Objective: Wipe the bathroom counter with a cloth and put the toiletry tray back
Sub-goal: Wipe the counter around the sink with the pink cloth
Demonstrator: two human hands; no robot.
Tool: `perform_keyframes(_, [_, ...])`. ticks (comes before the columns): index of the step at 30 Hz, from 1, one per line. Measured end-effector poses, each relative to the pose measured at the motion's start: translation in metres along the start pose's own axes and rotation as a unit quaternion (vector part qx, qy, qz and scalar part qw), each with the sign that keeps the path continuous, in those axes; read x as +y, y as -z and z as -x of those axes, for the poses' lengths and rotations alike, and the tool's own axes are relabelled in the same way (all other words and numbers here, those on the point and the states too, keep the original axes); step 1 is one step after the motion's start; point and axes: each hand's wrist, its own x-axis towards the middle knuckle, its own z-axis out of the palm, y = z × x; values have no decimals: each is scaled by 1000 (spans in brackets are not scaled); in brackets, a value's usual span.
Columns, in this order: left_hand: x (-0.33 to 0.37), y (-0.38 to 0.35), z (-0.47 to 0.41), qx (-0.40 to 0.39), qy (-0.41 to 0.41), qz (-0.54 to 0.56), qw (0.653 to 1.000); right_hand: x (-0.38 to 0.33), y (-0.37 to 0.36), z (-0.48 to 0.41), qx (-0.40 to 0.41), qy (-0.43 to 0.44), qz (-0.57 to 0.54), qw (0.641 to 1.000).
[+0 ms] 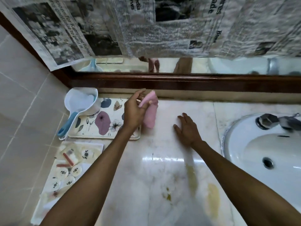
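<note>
- I am looking down at a pale marble worktop (162,168) beside a white sink (260,152).
- My left hand (135,111) is pinching a pink cloth (150,115) near its top, fingers closed around it, at the back of the worktop just under the mirror frame.
- The cloth is hanging limp, its long axis running roughly from the mirror down toward me, its lower end near or on the worktop; I cannot tell which.
- It looks soft, light and floppy; I judge bunching it in the palm would give better wiping pressure.
- My right hand (187,129) is lying flat and spread on the worktop, empty.
- The flowered toiletry tray (97,126) is lying flat to the left, partly under my left wrist, its long side parallel to the mirror.
- It looks stiff and light; gripping both short edges seems safest.
- Yellowish stains (211,198) are showing nearer me.
</note>
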Motion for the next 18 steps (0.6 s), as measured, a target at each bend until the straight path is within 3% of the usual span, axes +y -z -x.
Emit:
perform_keyframes(3, [21,-21,5,-35,-6,100,994,27,17,18,17,-32,12,999])
perform_keyframes(6, [19,-45,9,-73,32,131,988,54,32,36,43,-70,20,996])
perform_keyframes(9, [-8,-65,18,-107,53,3,993,80,43,55,68,-98,30,992])
perform_keyframes(12, [-42,-77,39,-164,-22,-181,969,102,49,73,101,-117,48,987])
perform_keyframes(15, [-64,-83,66,-218,-107,-232,942,116,52,84,128,-118,89,981])
perform_keyframes(18, [-81,-86,85,-230,-152,-293,916,125,46,91,104,-120,124,980])
